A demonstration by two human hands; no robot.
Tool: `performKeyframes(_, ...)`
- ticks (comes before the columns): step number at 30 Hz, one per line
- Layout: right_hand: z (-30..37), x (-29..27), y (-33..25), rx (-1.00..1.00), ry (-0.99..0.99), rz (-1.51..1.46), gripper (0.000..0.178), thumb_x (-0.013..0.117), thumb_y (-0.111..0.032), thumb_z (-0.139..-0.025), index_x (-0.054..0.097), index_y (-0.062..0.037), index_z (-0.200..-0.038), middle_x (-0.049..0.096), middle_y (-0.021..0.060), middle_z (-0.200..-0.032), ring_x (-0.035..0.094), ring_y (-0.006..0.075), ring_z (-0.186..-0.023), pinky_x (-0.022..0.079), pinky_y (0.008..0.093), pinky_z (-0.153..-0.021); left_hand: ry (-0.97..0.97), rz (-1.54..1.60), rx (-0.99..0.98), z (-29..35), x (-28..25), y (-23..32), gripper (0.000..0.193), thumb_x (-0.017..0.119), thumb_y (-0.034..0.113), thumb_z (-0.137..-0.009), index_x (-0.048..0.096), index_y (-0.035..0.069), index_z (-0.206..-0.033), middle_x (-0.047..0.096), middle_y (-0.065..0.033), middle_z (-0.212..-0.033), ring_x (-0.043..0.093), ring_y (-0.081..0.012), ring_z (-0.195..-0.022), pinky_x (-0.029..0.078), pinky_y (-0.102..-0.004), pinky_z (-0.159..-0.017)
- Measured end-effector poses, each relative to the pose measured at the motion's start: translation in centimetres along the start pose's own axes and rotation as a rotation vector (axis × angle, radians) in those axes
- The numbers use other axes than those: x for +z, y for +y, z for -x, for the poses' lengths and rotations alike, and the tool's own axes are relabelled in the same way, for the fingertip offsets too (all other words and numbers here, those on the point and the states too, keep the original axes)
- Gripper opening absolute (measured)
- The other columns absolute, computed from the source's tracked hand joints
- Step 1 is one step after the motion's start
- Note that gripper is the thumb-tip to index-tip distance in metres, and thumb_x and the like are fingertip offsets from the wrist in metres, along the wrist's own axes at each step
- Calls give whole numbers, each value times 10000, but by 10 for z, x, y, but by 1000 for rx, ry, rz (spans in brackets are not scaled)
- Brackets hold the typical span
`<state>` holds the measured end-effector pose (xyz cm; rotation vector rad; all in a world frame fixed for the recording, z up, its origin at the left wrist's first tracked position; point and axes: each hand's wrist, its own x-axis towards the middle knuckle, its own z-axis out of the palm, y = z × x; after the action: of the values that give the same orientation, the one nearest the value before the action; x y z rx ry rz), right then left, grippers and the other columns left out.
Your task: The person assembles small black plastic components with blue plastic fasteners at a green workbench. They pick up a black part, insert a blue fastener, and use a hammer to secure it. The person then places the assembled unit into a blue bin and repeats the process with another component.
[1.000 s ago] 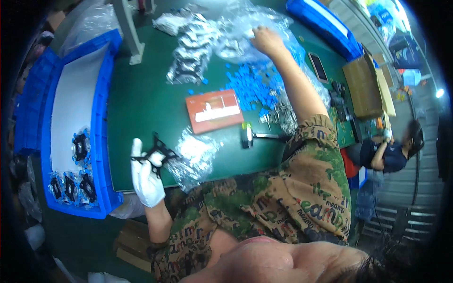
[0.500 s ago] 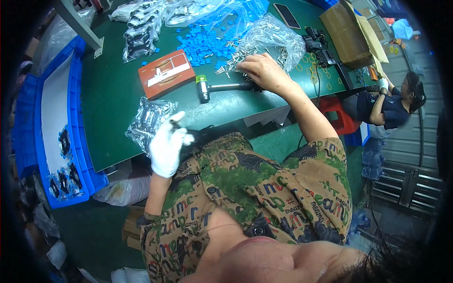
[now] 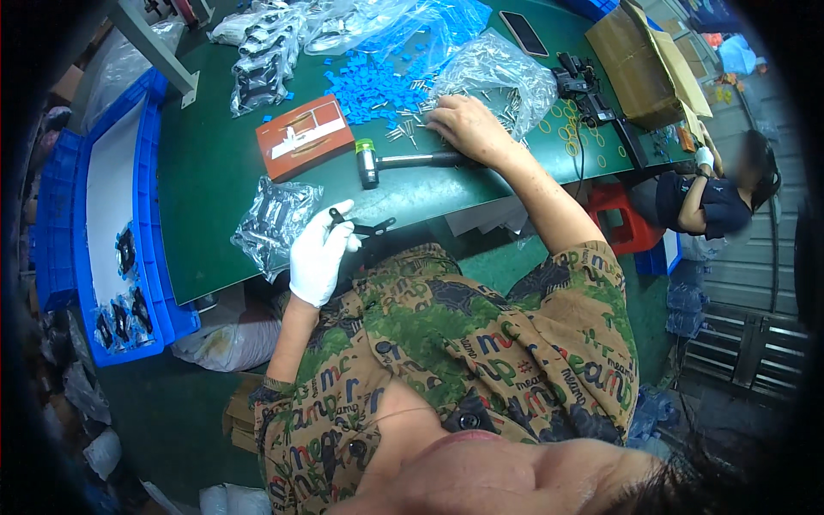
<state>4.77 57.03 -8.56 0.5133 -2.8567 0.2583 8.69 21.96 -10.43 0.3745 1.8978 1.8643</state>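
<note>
My left hand [image 3: 318, 264], in a white glove, is closed on a flat black bracket-like part [image 3: 374, 229] with holed ends, held over the table's near edge. Beside it lies a clear bag of black parts [image 3: 273, 221]. Bare, my right hand [image 3: 472, 129] rests with curled fingers at a heap of small metal pins [image 3: 403, 131]; its fingertips are partly hidden. A clear plastic bag [image 3: 502, 73] with more pins lies just behind it. Between the hands is a mallet [image 3: 368, 165] with a black and green head, its handle pointing toward my right wrist.
A red box [image 3: 302, 142] and small blue pieces [image 3: 365, 90] lie on the green table [image 3: 210, 202]. Bagged parts [image 3: 257, 73] are behind. Farther right are a phone [image 3: 524, 33], yellow rings [image 3: 568, 137] and a cardboard box [image 3: 639, 64]. A blue crate [image 3: 150, 283] stands left; a co-worker [image 3: 717, 193] sits right.
My left hand has risen slightly and turned, bringing the black bracket-like part into clear view. My right hand has shifted slightly left and nearer, still at the pins.
</note>
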Motion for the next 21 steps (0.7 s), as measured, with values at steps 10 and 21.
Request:
performKeyframes(10,-5,-3,-89,373,100,-1633,341,693,-72,-960,617,-41,-1291,683,42,-1086,655,133,-991,537,298,-896,-120,152,-196,-12,0,16,298,623,114,-978,667,-65,-1212,615,-31,-797,566,-97,-691,477,-254,-661)
performKeyframes(21,-12,18,-141,130,-63,-1596,307,685,-97,-976,605,-45,-1268,662,37,-1069,637,128,-1001,522,301,-895,-153,112,-218,-5,-2,22,217,653,196,-970,703,-13,-993,634,-31,-750,591,-101,-687,477,-271,-657)
